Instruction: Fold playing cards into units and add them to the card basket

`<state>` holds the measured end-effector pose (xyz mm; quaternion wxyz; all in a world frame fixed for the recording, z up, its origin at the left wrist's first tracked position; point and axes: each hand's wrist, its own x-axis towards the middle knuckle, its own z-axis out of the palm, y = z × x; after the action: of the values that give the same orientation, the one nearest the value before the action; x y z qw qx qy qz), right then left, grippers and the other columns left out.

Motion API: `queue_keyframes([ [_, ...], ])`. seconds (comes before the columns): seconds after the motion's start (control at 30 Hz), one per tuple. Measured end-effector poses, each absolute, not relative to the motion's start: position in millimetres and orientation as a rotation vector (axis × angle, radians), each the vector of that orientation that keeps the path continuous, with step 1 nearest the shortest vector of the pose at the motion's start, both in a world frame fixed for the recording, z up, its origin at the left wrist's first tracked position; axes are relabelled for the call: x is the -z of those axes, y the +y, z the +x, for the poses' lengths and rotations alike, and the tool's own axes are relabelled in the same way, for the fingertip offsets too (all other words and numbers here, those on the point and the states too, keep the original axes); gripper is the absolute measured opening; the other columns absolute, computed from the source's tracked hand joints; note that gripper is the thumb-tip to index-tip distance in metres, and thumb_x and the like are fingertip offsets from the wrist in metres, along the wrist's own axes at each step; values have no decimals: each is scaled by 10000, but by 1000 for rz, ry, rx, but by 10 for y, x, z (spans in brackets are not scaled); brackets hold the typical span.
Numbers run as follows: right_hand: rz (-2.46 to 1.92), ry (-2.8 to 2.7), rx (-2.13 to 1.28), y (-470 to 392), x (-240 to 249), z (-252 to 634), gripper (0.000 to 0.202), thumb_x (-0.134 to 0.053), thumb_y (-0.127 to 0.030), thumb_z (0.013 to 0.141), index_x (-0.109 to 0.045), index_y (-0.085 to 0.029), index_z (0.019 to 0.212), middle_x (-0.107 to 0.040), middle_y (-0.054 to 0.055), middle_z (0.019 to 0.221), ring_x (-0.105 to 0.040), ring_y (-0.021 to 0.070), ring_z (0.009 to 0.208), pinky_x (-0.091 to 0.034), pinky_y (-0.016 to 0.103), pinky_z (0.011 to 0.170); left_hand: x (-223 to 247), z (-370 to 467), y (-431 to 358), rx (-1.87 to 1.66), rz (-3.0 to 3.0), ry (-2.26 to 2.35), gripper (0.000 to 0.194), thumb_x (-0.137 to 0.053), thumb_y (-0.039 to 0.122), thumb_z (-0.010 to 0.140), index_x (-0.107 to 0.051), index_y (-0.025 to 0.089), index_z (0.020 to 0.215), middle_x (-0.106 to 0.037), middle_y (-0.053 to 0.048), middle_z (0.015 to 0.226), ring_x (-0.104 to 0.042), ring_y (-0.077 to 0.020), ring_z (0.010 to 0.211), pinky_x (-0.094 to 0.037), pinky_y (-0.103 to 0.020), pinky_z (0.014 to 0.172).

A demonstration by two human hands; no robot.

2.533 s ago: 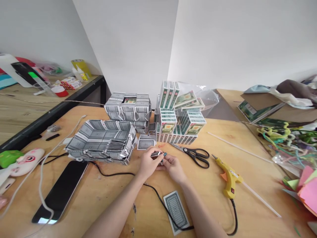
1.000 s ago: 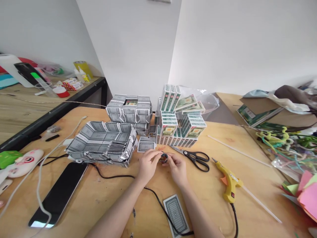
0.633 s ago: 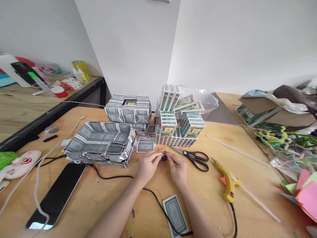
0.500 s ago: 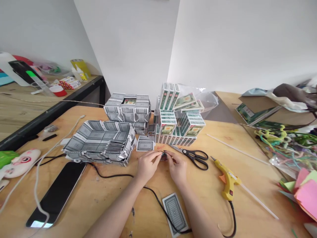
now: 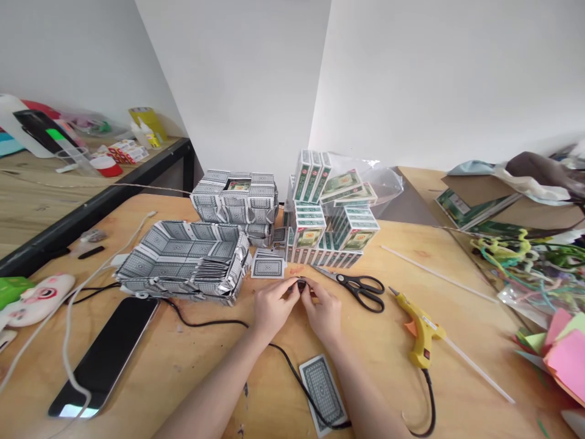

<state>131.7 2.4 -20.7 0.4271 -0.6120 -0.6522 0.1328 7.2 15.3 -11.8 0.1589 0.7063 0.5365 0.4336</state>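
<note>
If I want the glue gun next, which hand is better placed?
Right, I think: the right hand is nearer the glue gun; the left hand would have to reach across. Both now pinch the small piece.

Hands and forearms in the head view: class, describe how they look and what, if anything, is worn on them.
The left hand and right hand are both ungloved. No ring, bracelet or watch can be made out. The left forearm and right forearm show no sleeves up to the picture's edge, and no clear markings. The fingernails are too small to judge.
</note>
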Motion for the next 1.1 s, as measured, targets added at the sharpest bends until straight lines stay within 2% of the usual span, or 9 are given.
queue_keyframes([
  [0.3,-1571,-1651,-300,24,239,1317,265,-432,-247,800,-644,-187,948,-699,55,758,-645,167,614,-489,251,597,104,73,130,-1154,2028,1624,259,-510,204,749,-670,226,952,-710,-46,786,-642,-147,639,-478,-222,620],
  [0.5,-1553,-1599,-407,29,261,1334,274,-434,-253,793,-619,-208,990,-700,34,777,-657,167,634,-506,244,579,84,72,144,-1231,1921,1538,221,-546,235,745,-671,241,926,-703,-34,859,-652,-159,718,-492,-238,684],
  [0.63,-1517,-1584,-431,25,225,1335,235,-463,-286,797,-627,-206,946,-702,31,798,-659,159,628,-513,238,583,64,75,135,-1257,1901,1502,186,-562,257,746,-675,244,893,-702,-27,860,-654,-166,747,-498,-251,697],
  [0.87,-1488,-1590,-409,22,194,1324,232,-459,-324,820,-640,-205,901,-700,32,752,-655,155,612,-510,232,586,68,93,114,-1208,1982,1579,220,-524,240,762,-675,224,920,-708,-48,808,-644,-146,624,-479,-228,616],
  [1.1,-1592,-1637,-320,12,222,1311,251,-430,-275,813,-632,-184,931,-697,42,739,-650,161,604,-488,236,584,98,90,124,-1180,2073,1649,234,-501,202,751,-682,194,900,-701,-40,668,-600,-112,513,-440,-191,533],
])
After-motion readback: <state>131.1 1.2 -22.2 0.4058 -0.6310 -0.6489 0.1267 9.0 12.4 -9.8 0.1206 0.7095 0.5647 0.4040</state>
